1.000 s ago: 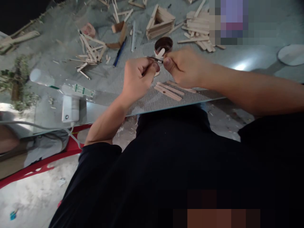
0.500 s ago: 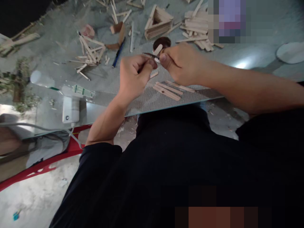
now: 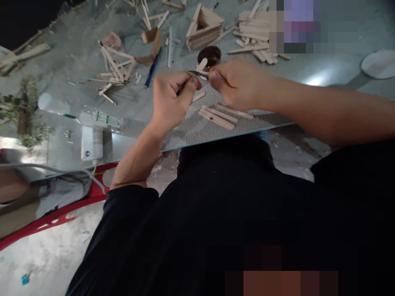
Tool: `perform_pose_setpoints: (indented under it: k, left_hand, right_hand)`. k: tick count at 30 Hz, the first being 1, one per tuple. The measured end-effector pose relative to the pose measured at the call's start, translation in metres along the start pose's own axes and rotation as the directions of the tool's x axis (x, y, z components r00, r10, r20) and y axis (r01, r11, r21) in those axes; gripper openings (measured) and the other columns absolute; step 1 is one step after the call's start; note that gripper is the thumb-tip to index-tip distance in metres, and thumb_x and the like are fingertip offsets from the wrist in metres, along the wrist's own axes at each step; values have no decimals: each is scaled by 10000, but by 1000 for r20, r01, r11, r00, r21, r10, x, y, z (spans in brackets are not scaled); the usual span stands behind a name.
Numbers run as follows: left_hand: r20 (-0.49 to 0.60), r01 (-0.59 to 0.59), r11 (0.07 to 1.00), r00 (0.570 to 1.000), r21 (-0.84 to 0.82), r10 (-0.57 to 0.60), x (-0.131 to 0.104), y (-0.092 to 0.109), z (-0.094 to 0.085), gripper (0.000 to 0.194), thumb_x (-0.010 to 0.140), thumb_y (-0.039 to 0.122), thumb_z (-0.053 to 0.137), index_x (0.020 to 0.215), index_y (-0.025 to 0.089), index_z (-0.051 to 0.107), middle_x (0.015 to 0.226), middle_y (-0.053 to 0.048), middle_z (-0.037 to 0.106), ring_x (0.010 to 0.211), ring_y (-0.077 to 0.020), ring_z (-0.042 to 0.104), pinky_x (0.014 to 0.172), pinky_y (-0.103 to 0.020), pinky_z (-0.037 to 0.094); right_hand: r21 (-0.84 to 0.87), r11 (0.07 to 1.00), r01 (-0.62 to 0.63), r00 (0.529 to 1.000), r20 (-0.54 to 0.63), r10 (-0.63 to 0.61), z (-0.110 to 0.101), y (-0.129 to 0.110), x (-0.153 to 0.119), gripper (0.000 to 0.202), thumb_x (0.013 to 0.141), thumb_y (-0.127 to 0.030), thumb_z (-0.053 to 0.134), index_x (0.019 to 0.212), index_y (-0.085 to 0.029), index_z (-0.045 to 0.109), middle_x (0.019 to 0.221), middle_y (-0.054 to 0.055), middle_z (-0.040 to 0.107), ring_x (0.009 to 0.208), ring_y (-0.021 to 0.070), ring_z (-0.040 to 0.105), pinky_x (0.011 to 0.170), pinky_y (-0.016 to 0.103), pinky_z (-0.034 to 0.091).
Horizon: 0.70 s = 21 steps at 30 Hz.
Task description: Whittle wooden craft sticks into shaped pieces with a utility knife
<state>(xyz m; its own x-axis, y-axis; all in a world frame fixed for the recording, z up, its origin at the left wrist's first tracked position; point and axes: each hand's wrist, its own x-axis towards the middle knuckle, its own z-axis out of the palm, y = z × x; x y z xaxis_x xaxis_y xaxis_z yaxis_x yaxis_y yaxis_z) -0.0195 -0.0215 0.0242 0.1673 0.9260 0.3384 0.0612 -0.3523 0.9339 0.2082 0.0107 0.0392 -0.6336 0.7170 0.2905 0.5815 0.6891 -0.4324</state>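
My left hand (image 3: 174,92) is closed in a pinch around a wooden craft stick (image 3: 202,65), whose pale rounded end sticks up past the fingers. Closed on a thin dark blade (image 3: 197,73), my right hand (image 3: 237,84) keeps it lying across the stick; the handle is hidden in the fist. Just behind the fingers is a dark brown round object (image 3: 210,56). Several loose craft sticks (image 3: 217,118) lie below the hands near the glass table's edge, and a short piece of stick (image 3: 198,97) rests beside my left hand.
Behind stand a stacked triangle of sticks (image 3: 205,35) and a stick pile (image 3: 253,31). To the left are a blue pen (image 3: 152,68), a cardboard strip (image 3: 156,45), a jumble of sticks (image 3: 115,68), a clear bottle (image 3: 106,118) and a white cabled device (image 3: 91,143).
Both hands keep their grips and stay nearly in place. The blade has shifted slightly against the stick, and the view has moved a little.
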Motion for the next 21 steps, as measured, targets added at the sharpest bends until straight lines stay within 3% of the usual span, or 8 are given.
perform_pose_setpoints:
  k: [4,10,17,21]
  left_hand:
    - [28,-73,995,997,63,72,1,-2,-3,295,1094,272,714,821,211,812,591,40,471,595,-109,306,626,-370,171]
    - [27,-75,988,997,134,72,-2,4,0,322,1103,271,692,802,227,798,601,33,486,598,-125,336,625,-374,174]
    - [31,11,999,999,43,-13,-5,10,4,340,1078,188,671,761,251,779,619,21,470,662,-154,358,635,-319,295]
    - [-10,-69,988,997,139,71,-2,1,10,356,1025,120,644,713,242,764,608,18,499,621,-138,388,642,-332,304]
  right_hand:
    - [-8,1000,-4,1000,13,4,1,1,0,498,1186,-413,358,930,-158,700,775,89,614,631,218,427,632,322,243]
    - [31,999,30,1000,-11,-30,5,5,1,456,1169,-429,377,846,-188,589,733,54,523,614,197,360,624,323,214]
    - [75,997,26,1000,4,-26,3,2,0,461,1165,-491,393,804,-210,449,685,25,443,590,179,347,603,325,198]
    - [74,996,42,999,-10,-42,4,0,0,451,1170,-438,389,799,-202,491,701,30,471,595,174,353,629,319,219]
